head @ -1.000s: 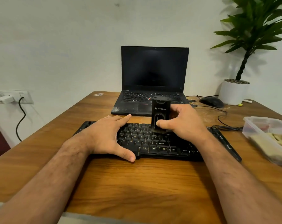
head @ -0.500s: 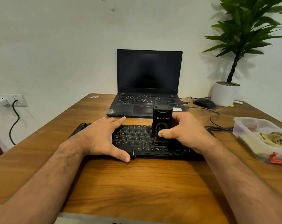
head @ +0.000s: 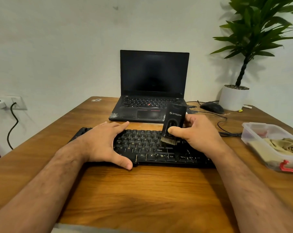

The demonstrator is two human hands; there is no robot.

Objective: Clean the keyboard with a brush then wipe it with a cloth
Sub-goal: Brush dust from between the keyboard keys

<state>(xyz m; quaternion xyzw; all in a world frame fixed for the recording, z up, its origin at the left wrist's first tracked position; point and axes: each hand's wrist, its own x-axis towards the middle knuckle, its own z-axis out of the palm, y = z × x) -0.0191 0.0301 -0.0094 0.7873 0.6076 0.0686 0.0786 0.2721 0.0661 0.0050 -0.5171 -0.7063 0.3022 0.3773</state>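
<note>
While the left hand (head: 103,142) lies flat on the left half of the keyboard (head: 147,148), fingers straight and spread, thumb hooked over the near edge, it holds nothing and only pins the board to the table (head: 142,195). Right of it, above the keys toward the keyboard's right side, the brush (head: 173,125) stands nearly upright, tilted a little, its pale bristles at or just above the keycaps; contact is too close to call. The right hand (head: 199,133) grips the brush body, thumb across the front and fingers curled behind.

Brushing looks to be under way, with wiping not yet begun. The cloth (head: 283,146) sits in a clear box (head: 253,132) well right of the keyboard. Behind the keyboard stands a laptop (head: 152,91), with a mouse (head: 212,107) and a potted plant (head: 234,96) beyond its right end.

Risks, as I judge them: a hard stroke could shift the keyboard if the left palm eases off, flicked dust could land on the laptop, and a wide sweep could snag the cable (head: 226,130) at the keyboard's right end.
</note>
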